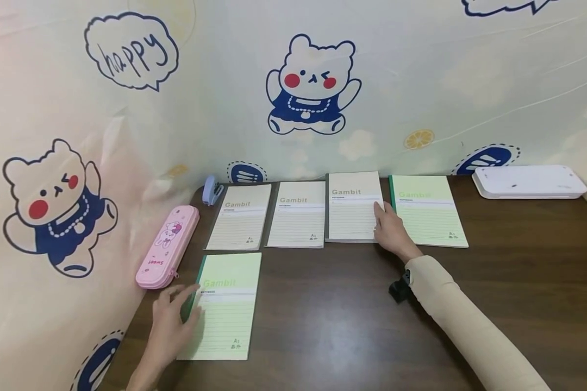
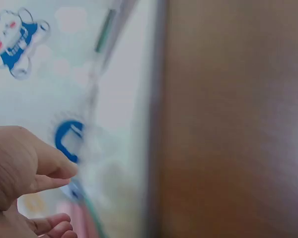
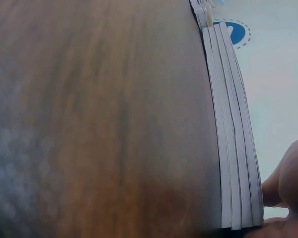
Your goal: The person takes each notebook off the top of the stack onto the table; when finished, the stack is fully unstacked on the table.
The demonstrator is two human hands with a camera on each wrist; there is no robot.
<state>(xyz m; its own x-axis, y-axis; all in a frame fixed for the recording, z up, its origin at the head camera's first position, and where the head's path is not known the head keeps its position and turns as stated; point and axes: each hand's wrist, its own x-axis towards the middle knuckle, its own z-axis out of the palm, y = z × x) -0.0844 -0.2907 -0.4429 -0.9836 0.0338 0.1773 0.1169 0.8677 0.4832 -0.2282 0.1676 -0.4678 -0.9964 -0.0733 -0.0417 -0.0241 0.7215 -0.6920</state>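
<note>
At the front left, my left hand (image 1: 168, 323) is beside a green Gambit notebook (image 1: 225, 326), its relaxed fingers spread over the dark green spine. The left wrist view is blurred; the hand (image 2: 20, 168) appears there with thumb and fingers loosely extended. In the back row, my right hand (image 1: 393, 231) grips the right edge of a stack of grey-covered notebooks (image 1: 349, 220), fingertips on the cover's edge. Seen from the right wrist, the stack's white page edges (image 3: 233, 139) show several layers, with the hand (image 3: 294, 178) at the near corner.
Two grey-covered notebooks (image 1: 237, 217) (image 1: 297, 217) lie left of the stack, a green notebook (image 1: 430, 217) right of it. A pink pencil case (image 1: 168, 247) and blue stapler (image 1: 211, 190) sit at the left; a white case (image 1: 528, 182) is at the back right. A patterned cloth hangs behind.
</note>
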